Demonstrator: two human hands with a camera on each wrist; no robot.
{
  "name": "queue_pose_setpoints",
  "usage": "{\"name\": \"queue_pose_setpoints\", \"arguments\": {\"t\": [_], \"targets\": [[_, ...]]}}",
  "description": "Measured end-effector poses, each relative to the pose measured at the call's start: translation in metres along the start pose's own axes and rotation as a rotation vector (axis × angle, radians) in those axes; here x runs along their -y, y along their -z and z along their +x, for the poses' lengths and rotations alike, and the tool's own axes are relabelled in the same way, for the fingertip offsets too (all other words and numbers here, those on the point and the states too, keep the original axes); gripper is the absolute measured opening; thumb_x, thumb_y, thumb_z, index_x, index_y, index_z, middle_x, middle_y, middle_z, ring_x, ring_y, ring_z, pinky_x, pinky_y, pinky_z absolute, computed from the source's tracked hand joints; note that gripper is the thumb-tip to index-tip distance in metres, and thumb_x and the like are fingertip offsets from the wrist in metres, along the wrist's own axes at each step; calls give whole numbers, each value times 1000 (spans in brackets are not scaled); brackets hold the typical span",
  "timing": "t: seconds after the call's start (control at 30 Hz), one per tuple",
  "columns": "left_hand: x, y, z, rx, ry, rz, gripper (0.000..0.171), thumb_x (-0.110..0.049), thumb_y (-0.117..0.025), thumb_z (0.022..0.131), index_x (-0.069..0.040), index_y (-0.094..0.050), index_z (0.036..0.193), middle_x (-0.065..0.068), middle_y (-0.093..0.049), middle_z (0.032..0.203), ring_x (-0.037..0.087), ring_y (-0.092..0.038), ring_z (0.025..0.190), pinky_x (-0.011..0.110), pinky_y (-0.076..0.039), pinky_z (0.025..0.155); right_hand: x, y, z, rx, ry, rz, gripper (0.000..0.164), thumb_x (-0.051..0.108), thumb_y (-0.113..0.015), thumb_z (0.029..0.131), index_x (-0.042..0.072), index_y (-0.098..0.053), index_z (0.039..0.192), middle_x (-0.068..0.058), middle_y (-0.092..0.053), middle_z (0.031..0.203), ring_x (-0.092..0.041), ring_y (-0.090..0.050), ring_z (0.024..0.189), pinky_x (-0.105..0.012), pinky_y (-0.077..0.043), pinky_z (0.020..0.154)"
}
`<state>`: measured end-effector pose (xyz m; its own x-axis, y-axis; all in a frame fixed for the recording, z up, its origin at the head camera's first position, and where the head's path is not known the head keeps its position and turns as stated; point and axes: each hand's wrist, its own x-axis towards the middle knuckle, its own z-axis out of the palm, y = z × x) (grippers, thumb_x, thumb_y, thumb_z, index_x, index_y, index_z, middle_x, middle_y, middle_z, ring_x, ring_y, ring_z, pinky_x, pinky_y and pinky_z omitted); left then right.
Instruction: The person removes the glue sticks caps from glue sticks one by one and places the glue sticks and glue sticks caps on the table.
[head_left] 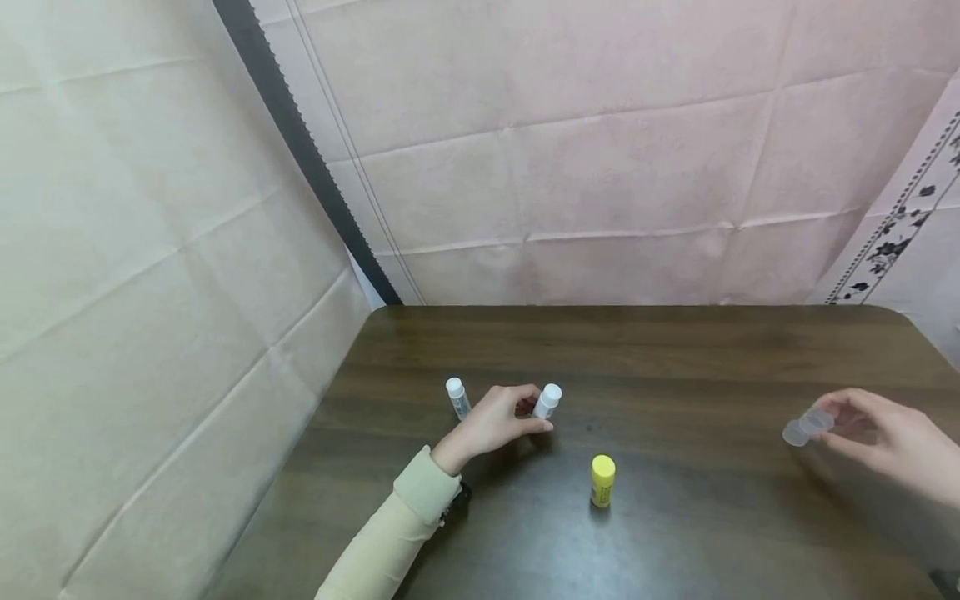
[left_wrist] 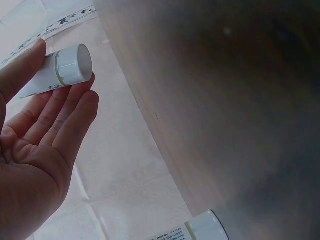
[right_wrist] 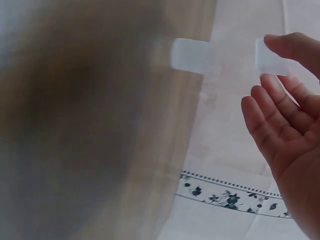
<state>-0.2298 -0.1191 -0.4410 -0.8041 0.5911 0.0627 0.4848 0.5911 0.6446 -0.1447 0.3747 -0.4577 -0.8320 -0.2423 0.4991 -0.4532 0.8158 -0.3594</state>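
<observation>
My left hand [head_left: 498,421] pinches a small white capped bottle [head_left: 548,402] between thumb and fingertips. In the left wrist view, this bottle [left_wrist: 62,67] shows a greenish band below its cap. A second white bottle [head_left: 458,398] stands just left of that hand, and its cap [left_wrist: 207,227] appears at the lower edge of the left wrist view. On the right, my right hand [head_left: 888,433] holds a small translucent cup [right_wrist: 270,57] between thumb and fingers. Close beside it is another translucent cup [right_wrist: 191,55], outside the fingers.
A yellow capped bottle [head_left: 602,481] stands on the dark wooden table [head_left: 675,533], between the two hands and nearer to me. Pale creased cloth [head_left: 600,167] hangs behind the table's far edge, and more cloth [head_left: 150,292] covers the left side.
</observation>
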Motion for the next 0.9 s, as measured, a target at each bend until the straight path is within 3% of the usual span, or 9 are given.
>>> {"name": "queue_pose_setpoints", "arguments": {"t": [0.47, 0.73, 0.9], "targets": [[-5, 2, -1, -3, -5, -10, 23, -26, -79, 90, -15, -68, 107, -5, -70, 101, 8, -64, 91, 38, -55, 88, -2, -18, -39, 153, -50, 83, 40, -3, -87, 65, 15, -66, 94, 26, -57, 80, 8, -53, 70, -11, -39, 61], [-4, 2, -4, -2, -28, 0, 23, -25, -78, 91, -14, -68, 109, -5, -70, 101, 7, -65, 93, 37, -55, 89, -6, -19, -43, 231, -59, 34, 41, 1, -89, 65, 12, -63, 95, 29, -53, 83, 10, -49, 70, -21, -44, 57], [-5, 1, -7, 4, -28, -3, 22, -24, -79, 90, -14, -68, 107, -6, -70, 101, 6, -64, 93, 38, -55, 89, -7, -20, -43, 268, -47, 70, 40, -1, -88, 65, 10, -63, 94, 28, -54, 83, 10, -49, 70, -21, -44, 56]]}}
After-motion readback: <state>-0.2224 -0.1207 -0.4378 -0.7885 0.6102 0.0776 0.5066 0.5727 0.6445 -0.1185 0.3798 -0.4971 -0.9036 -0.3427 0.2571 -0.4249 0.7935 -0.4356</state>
